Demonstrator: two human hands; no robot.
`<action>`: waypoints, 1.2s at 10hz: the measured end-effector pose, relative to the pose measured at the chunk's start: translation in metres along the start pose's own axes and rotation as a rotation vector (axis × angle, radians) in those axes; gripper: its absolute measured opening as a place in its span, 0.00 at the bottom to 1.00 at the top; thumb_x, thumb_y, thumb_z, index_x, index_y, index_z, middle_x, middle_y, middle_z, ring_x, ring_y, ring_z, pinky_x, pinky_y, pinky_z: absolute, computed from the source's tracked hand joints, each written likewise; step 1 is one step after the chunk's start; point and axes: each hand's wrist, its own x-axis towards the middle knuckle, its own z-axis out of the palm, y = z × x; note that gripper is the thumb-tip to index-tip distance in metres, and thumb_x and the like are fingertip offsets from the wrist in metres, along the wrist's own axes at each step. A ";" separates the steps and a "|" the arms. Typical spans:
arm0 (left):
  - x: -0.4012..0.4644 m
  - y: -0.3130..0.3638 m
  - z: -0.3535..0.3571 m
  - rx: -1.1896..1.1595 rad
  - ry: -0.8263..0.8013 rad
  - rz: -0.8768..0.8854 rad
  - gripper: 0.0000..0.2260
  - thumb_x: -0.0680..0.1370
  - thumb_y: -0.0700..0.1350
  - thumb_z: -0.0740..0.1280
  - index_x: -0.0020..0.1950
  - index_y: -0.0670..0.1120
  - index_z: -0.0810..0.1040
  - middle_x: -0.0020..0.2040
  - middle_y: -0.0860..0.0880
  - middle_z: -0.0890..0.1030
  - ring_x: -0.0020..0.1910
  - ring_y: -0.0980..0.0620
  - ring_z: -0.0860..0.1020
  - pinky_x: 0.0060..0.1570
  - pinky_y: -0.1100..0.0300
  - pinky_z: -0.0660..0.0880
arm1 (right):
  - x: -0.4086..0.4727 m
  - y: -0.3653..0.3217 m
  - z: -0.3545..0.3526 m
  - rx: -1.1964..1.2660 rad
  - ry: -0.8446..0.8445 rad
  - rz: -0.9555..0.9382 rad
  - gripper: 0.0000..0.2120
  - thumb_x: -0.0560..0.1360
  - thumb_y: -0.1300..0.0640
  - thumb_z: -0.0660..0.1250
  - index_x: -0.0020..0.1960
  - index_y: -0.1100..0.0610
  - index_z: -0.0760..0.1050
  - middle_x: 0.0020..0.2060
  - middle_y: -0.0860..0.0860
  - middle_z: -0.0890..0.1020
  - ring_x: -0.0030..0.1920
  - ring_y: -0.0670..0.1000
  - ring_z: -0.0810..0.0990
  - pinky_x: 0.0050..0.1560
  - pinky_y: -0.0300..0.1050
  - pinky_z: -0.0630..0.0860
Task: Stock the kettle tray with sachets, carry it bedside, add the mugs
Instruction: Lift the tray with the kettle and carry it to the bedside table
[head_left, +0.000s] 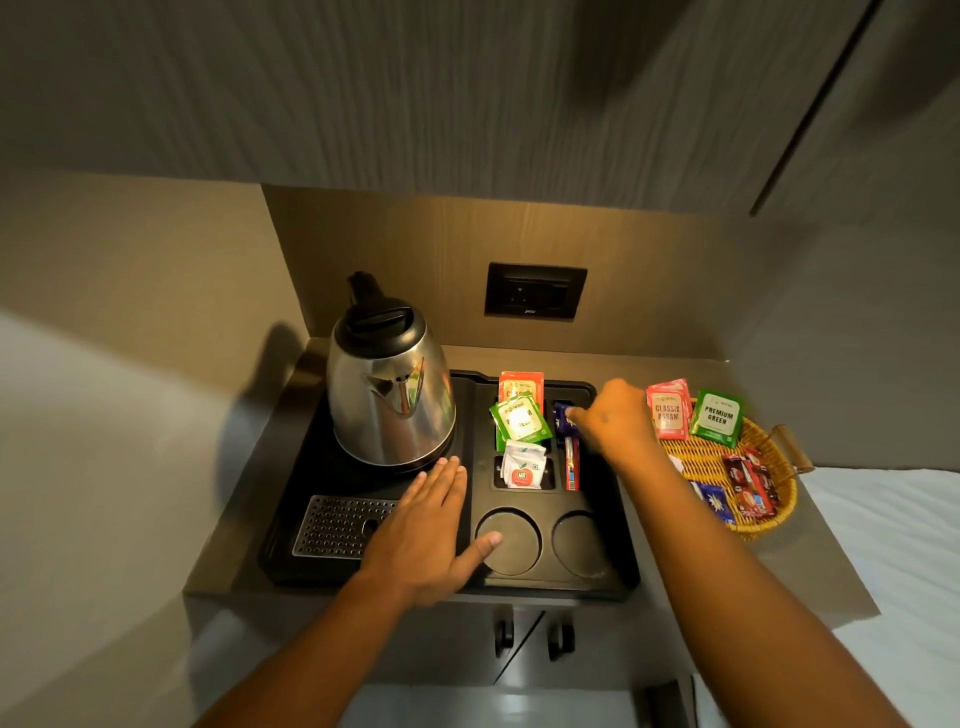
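Observation:
A black kettle tray (613, 566) sits on a brown counter, with a steel kettle (389, 395) at its back left. Red and green tea sachets (521, 413) stand in a rear compartment; white sachets (524, 465) fill the one in front. My right hand (610, 418) holds a dark blue sachet (563, 421) over the narrow slot, where a red stick sachet (571, 467) lies. My left hand (428, 525) rests flat on the tray, fingers apart, thumb on the left round mug recess (511, 551). No mugs are in view.
A wicker basket (769, 512) right of the tray holds red and green tea sachets (693, 415) and small red and blue packets. A black wall socket (535, 291) is behind the tray. White bedding (893, 561) lies to the right. Cabinet handles (530, 636) sit below the counter.

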 end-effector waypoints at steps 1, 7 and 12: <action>-0.007 -0.002 0.003 -0.169 0.135 -0.008 0.36 0.77 0.68 0.53 0.78 0.47 0.56 0.78 0.53 0.57 0.77 0.55 0.53 0.73 0.59 0.52 | -0.052 0.031 0.017 -0.258 -0.005 -0.115 0.08 0.73 0.57 0.68 0.49 0.60 0.78 0.43 0.58 0.82 0.41 0.59 0.81 0.35 0.45 0.73; 0.023 -0.131 -0.055 -0.233 0.138 -0.834 0.18 0.83 0.50 0.56 0.57 0.38 0.78 0.56 0.37 0.81 0.55 0.39 0.78 0.50 0.50 0.72 | -0.060 0.040 0.031 -0.115 -0.056 0.030 0.06 0.74 0.64 0.64 0.43 0.63 0.79 0.37 0.58 0.80 0.37 0.59 0.79 0.37 0.48 0.78; 0.018 -0.138 -0.083 -0.106 0.208 -0.862 0.20 0.84 0.51 0.55 0.49 0.38 0.79 0.48 0.37 0.81 0.41 0.41 0.76 0.41 0.52 0.68 | -0.079 0.022 0.014 -0.095 0.124 -0.005 0.06 0.75 0.63 0.64 0.46 0.63 0.80 0.41 0.58 0.82 0.37 0.57 0.78 0.34 0.45 0.73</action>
